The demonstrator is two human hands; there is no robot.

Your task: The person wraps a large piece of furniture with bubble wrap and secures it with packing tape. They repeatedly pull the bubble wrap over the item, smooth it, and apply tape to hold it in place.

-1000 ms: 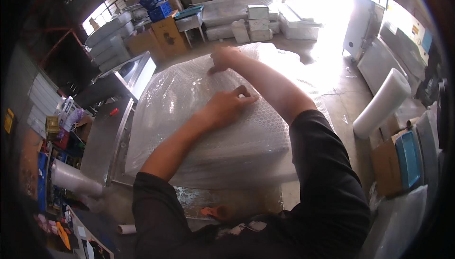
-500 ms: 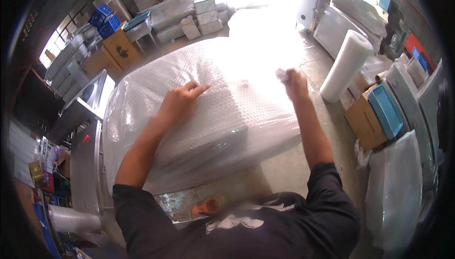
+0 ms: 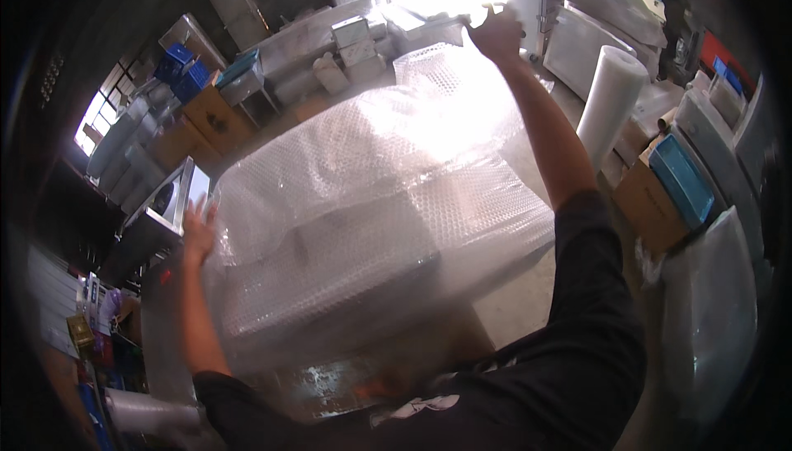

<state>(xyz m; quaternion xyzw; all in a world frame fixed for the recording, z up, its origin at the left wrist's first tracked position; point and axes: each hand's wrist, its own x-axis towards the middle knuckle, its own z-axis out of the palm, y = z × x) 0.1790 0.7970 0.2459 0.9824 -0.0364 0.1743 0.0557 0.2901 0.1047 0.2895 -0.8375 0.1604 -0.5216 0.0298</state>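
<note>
A wide sheet of clear bubble wrap [image 3: 330,150] lies over a large, flat-topped object in front of me, whose kind the wrap hides. Raised at the far side against the bright doorway, my right hand [image 3: 497,37] is closed on the far edge of the bubble wrap; glare washes out the exact grip. At the sheet's left edge my left hand [image 3: 199,226] has its fingers spread, beside the wrap and holding nothing. Below the sheet, close to my body, a worn surface [image 3: 326,381] shows, with a blurred orange thing [image 3: 371,389] on it.
To the right stand a tall bubble wrap roll [image 3: 612,96], a cardboard box [image 3: 648,207] with a blue tray [image 3: 681,179], and wrapped panels [image 3: 709,302]. A metal-framed unit [image 3: 177,195] is near my left hand. Blue crates [image 3: 181,71] and cartons [image 3: 216,121] are stacked far left.
My right hand has gone up and away, drawing the bubble wrap's edge with it. My left hand has moved off the wrap's top to its left edge, and its fingers have spread.
</note>
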